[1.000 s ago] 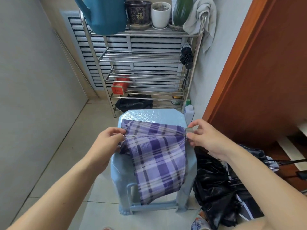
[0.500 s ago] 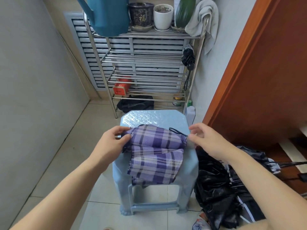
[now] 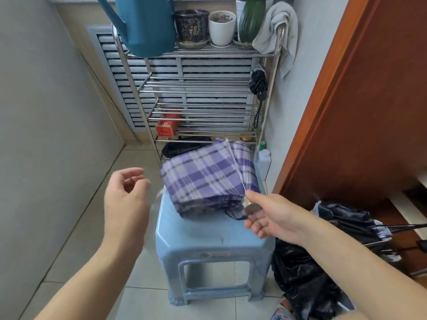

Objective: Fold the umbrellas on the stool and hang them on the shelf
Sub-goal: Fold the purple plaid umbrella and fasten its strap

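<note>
Purple plaid umbrella [image 3: 205, 179]: your right hand [image 3: 271, 215] pinches its near end, long axis running away toward the shelf [image 3: 270, 93]. Your left hand [image 3: 126, 199], loosely curled and holding nothing, hangs just left of it.

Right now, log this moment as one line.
right hand: grips purple plaid umbrella above stool | left hand: free, holding nothing | black umbrella: hangs on shelf | stage: folding

Umbrella [image 3: 203, 179] on stool [image 3: 208, 239], shelf [image 3: 198, 107] behind, another umbrella [image 3: 307, 278] right.
</note>
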Demonstrator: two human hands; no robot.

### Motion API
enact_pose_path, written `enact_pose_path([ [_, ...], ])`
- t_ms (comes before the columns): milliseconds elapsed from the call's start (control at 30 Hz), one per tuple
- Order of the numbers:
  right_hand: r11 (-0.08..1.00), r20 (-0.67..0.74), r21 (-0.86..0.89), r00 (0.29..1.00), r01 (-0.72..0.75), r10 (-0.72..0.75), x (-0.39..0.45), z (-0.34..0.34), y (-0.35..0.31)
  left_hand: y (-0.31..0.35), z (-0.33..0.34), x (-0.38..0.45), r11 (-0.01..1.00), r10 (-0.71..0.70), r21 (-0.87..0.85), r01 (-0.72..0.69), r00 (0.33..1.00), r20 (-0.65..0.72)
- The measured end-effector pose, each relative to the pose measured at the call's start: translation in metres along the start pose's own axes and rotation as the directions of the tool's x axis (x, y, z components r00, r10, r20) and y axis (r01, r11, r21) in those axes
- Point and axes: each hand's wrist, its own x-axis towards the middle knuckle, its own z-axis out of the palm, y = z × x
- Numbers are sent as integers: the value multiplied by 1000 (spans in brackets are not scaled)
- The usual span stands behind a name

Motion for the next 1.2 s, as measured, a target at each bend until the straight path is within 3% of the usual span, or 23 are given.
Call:
enact_pose_path([
  [67,976,143,214,990,-48,18,-6,8,0,8,-1,-9,992,-8,123,-10,989,145],
  [100,954,179,291,984,-65,13,-8,12,1,8,2,-16,988,-107,135,71,955,275],
  [133,937,203,341,979,-74,4,-9,19,3,7,7,-24,969,-245,135,207,874,419],
  [167,926,227,370,974,-79,-7,-10,26,6,4,14,-35,922,-383,172,347,749,540],
  [200,917,257,390,966,-88,-17,-12,34,8,1,22,-45,868,-482,234,438,627,612],
  [233,914,291,392,957,-101,-19,-14,43,11,-3,28,-53,835,-529,278,476,549,648],
  [300,953,342,282,940,-107,4,-20,61,16,-8,37,-61,798,-553,263,542,486,677],
  [400,984,372,-177,927,30,39,-33,76,18,-14,35,-52,727,-578,215,653,411,705],
  [467,912,391,-372,920,175,-17,-40,74,13,-21,28,-47,772,-584,293,564,447,678],
  [533,801,262,-498,938,333,-228,-37,59,6,-23,23,-41,843,-536,426,328,574,620],
  [567,677,167,-591,888,438,-429,-29,46,4,-22,19,-38,854,-495,472,218,617,611],
  [600,458,132,-723,753,518,-644,-23,34,0,-21,16,-32,854,-470,498,150,630,618],
  [633,201,198,-825,604,528,-772,-14,24,-1,-20,12,-26,852,-466,510,116,613,638],
  [667,3,317,-850,515,527,-796,-4,17,1,-19,7,-21,850,-475,517,101,571,669],
  [700,-108,413,-838,492,535,-767,5,13,3,-17,3,-15,845,-494,526,94,513,702],
  [733,-155,469,-827,512,540,-720,12,13,7,-15,-3,-9,838,-516,538,94,454,726],
  [800,-174,490,-850,626,497,-607,21,19,14,-13,-10,2,818,-559,565,105,377,739],
  [833,-177,466,-874,676,453,-571,22,22,16,-16,-11,6,810,-572,572,131,389,722],
  [933,-176,391,-919,767,353,-509,18,19,12,-37,-4,12,799,-571,554,233,583,578],
  [967,-179,386,-922,781,343,-491,17,17,9,-43,-1,11,811,-540,541,224,643,543],
  [1033,-164,383,-923,789,347,-480,16,15,5,-51,1,8,838,-473,523,157,688,551],
  [1133,-113,371,-925,805,362,-463,17,12,2,-49,-2,4,861,-397,507,50,688,608],
  [1200,-97,376,-923,818,372,-436,16,9,-2,-48,-5,4,873,-408,479,86,666,624],
])
